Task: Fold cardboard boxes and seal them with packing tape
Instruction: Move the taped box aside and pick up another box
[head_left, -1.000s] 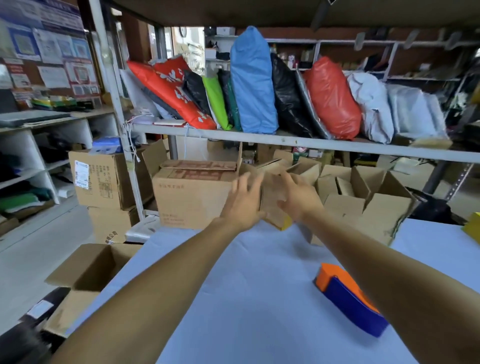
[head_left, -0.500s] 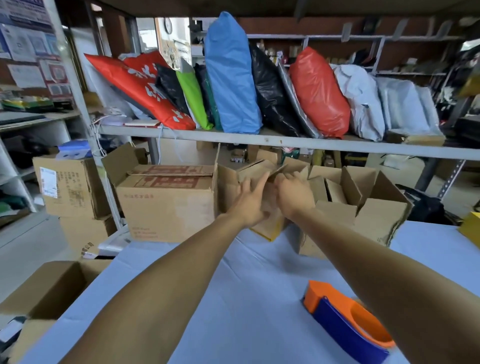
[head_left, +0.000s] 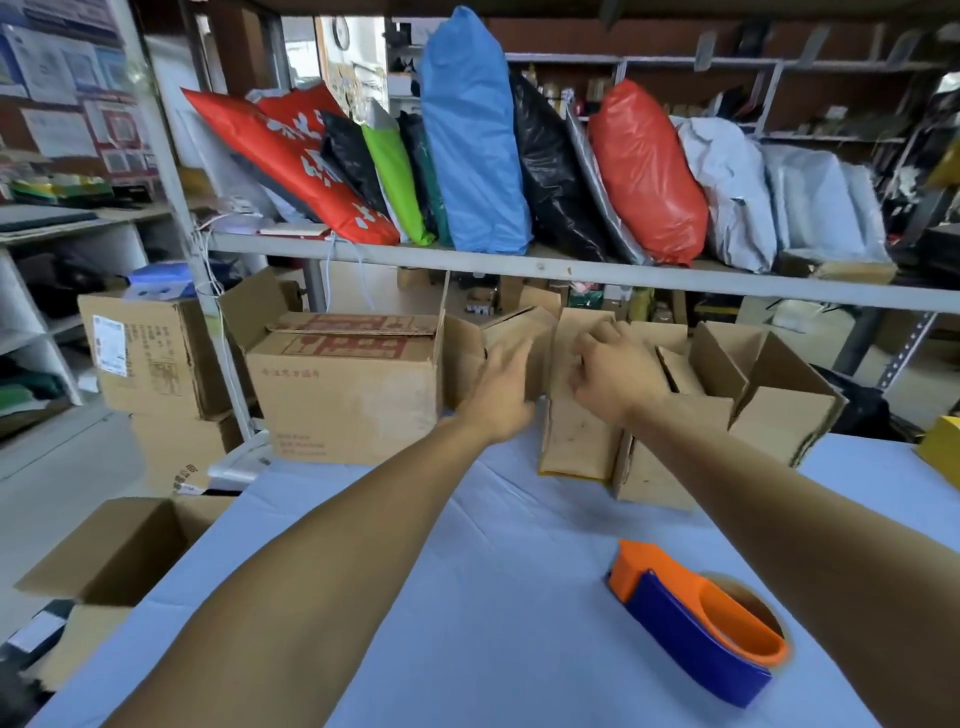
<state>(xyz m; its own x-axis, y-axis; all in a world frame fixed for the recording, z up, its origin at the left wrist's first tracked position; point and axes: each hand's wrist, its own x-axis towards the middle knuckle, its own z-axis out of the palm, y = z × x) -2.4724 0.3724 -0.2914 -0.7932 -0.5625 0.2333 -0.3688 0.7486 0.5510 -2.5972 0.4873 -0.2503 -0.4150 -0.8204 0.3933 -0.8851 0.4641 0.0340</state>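
Your right hand (head_left: 610, 371) has now curled onto the flat box (head_left: 574, 415), left hand (head_left: 501, 389) flat against it: pull it out.

Plain brown cardboard boxes (head_left: 576, 415) stand at twelve o'clock on a pale blue table cover (head_left: 493, 597). The tape dispenser (head_left: 696, 621) at four o'clock is orange and dark blue.

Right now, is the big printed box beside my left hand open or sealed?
Open. The big printed box has flaps standing up at its corners, and no tape shows across its top.
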